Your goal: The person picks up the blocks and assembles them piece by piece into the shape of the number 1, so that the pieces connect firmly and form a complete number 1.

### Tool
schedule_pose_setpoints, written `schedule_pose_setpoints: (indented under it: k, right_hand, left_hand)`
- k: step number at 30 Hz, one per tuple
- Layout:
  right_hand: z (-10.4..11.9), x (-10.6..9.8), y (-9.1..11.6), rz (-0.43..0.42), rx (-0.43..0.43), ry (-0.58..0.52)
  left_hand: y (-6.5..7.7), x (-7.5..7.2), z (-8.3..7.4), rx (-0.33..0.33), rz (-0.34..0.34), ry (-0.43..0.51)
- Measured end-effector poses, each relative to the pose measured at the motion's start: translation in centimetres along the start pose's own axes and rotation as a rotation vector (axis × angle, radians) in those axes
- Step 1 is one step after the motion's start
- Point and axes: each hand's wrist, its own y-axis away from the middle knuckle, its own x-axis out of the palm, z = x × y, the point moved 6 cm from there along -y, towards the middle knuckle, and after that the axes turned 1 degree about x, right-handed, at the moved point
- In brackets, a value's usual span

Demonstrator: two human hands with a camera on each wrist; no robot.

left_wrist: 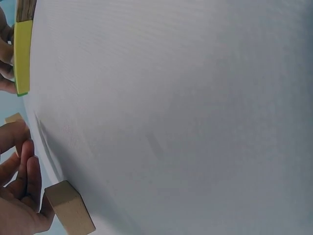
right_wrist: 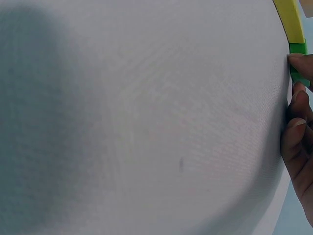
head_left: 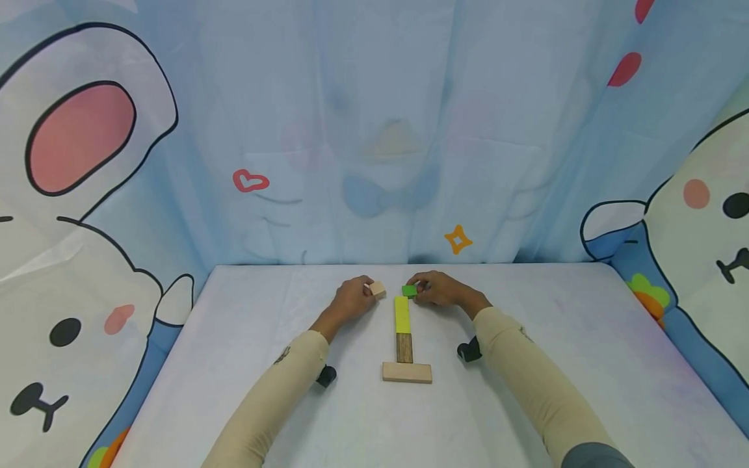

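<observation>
My left hand (head_left: pixel 354 298) pinches a pale wooden block (head_left: pixel 378 290) at its fingertips, left of the far end of a line of blocks. In the left wrist view, a larger-looking wooden block (left_wrist: pixel 72 209) shows beside the lower part of that hand. My right hand (head_left: pixel 437 288) pinches a green block (head_left: pixel 409 291) between thumb and fingers, right at the far end of a yellow block (head_left: pixel 402 314). Behind the yellow one, toward me, comes a dark brown block (head_left: pixel 404 348). A pale wooden plank (head_left: pixel 407 373) lies crosswise at the near end.
All this is on a white-covered table (head_left: pixel 328 429). A light blue printed curtain (head_left: pixel 374 97) hangs along its far edge, with cartoon figures left and right. Small dark devices (head_left: pixel 469 350) sit under both wrists.
</observation>
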Motion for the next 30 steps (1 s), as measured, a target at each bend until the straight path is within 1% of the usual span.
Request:
schedule_pose_setpoints:
  k: [11,17,22,30]
  right_hand:
    - [-0.3,0.2,-0.1,-0.003,0.025,-0.001]
    - [-0.2,0.0,0.0,-0.008,0.005,0.005]
    - [-0.2,0.0,0.0,-0.008,0.010,0.007]
    - [-0.1,0.0,0.1,-0.006,-0.013,0.005]
  left_hand:
    - [-0.3,0.5,-0.7,0.023,0.003,-0.003]
    - [-0.4,0.5,-1.1,0.036,0.000,-0.014]
    - [-0.5,0.6,-1.4,0.039,-0.007,-0.017]
    - [-0.6,0.9,-1.8,0.072,-0.012,-0.014]
